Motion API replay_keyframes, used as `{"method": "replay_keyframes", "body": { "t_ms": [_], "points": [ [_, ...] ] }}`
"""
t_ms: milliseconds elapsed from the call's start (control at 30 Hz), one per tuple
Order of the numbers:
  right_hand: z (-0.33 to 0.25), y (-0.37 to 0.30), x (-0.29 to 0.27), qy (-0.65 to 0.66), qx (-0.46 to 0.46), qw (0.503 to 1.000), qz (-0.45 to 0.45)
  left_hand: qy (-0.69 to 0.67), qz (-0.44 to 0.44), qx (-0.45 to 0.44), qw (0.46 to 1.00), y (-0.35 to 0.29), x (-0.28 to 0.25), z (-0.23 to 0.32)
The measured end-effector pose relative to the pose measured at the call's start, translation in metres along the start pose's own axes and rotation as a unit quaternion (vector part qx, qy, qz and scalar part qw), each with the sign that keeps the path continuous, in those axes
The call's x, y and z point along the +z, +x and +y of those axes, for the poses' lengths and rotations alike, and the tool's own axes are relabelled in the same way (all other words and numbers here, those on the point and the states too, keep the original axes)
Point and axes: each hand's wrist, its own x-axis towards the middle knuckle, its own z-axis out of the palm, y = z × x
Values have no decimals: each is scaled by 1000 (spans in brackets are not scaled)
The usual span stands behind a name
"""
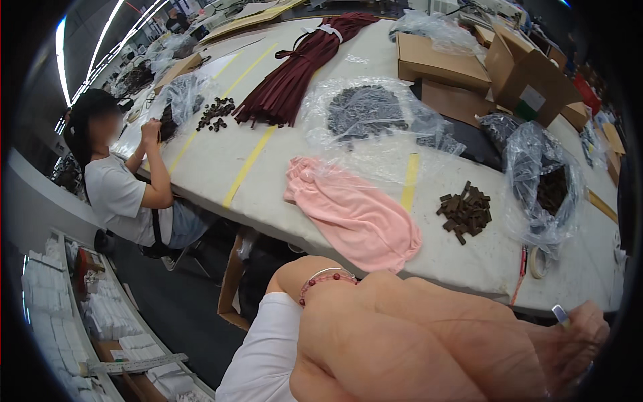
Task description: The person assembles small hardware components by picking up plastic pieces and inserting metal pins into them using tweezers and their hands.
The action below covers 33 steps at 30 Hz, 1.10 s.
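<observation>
Very close to the camera, bare skin fills the lower middle; my left hand [375, 335] seems to be part of it, its wrist wearing a red-bead bracelet [328, 278] and a thin bangle. Its fingers cannot be made out. At the lower right, my right hand [579, 342] has curled fingers beside a small shiny silver piece [560, 315]; whether it grips that piece is unclear. Beyond my arms, a pink gathered cloth [355, 211] lies along the table's near edge. A loose pile of short dark brown pieces [465, 210] is to its right.
On the pale table [268, 181] lie a maroon strap bundle [305, 70], a clear bag of dark pieces [368, 110], another plastic bag [546, 187], a tape roll [537, 261] and cardboard boxes [442, 60]. A person [120, 181] sits at the left, hands raised. Shelves [100, 315] stand lower left.
</observation>
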Motion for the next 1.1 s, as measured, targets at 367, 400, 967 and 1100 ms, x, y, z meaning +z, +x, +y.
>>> {"method": "replay_keyframes", "body": {
  "t_ms": [367, 400, 967, 1100],
  "points": [
    [30, 242, -13, -218, -88, 953, -193, 92, -12, -27, 995, 25, -8, 5],
    [32, 223, -5, -238, -96, 944, -208, 100, -12, -27, 995, 22, -4, 1],
    [8, 198, -41, -563, -235, 639, -469, 176, -41, 7, 983, -52, 45, -35],
    [2, 204, -45, -612, -288, 517, -525, 171, -56, -6, 984, -157, 86, -72]
  ]
}}
